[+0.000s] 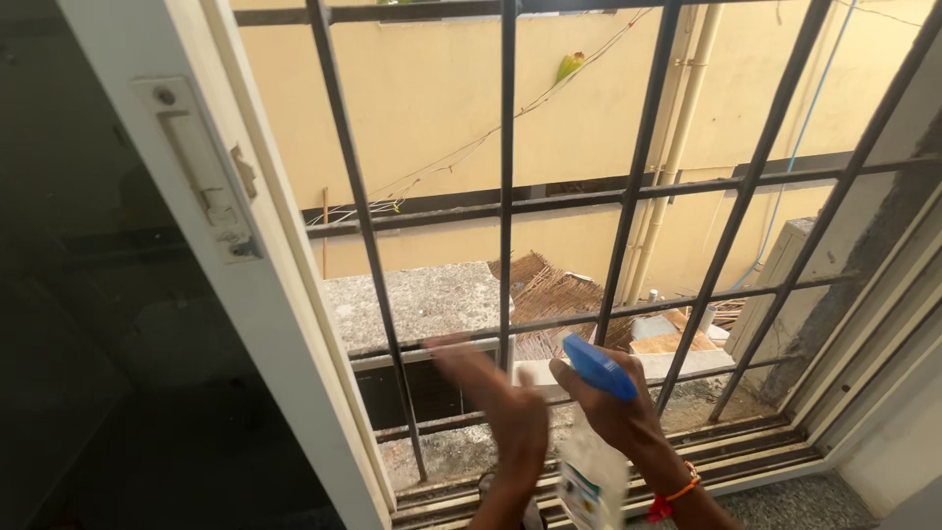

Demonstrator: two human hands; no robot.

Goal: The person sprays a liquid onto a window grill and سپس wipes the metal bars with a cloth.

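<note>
Two hands work low before the window grille. Right hand grips a clear spray bottle, blue-topped, label near its base. Left hand, blurred, fingers open, holds nothing beside it.

1. A clear plastic spray bottle with a blue trigger head sits low in the middle of the view, in front of the window bars.
2. Its label is a pale rectangle with green and dark patches, blurred.
</note>
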